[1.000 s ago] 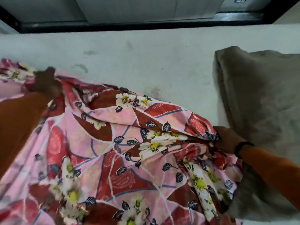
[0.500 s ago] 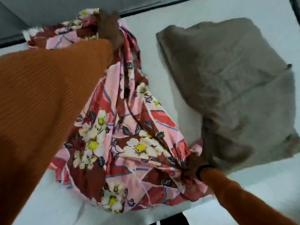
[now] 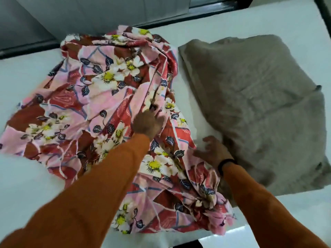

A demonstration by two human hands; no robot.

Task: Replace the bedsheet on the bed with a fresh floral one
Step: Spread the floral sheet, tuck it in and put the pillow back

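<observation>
The floral sheet (image 3: 107, 97), pink and maroon with white and yellow flowers, lies bunched across the bare white mattress (image 3: 26, 185). My left hand (image 3: 148, 123) rests near the sheet's middle, and its fingertips pinch a fold where several creases meet. My right hand (image 3: 214, 153) hovers at the sheet's right edge, beside the grey blanket. Its fingers are spread and loosely bent, and they hold nothing. Both arms wear orange sleeves, and a dark band circles the right wrist.
A folded grey blanket (image 3: 259, 104) covers the right part of the mattress, touching the sheet's right side. A dark bed frame (image 3: 211, 8) and a grey wall run along the far edge. The mattress's near edge shows at bottom right.
The sheet, lifted high by my left hand half a second ago, has dropped and spread over the mattress. My left hand came down to its middle. My right hand let go of the bunched corner.
</observation>
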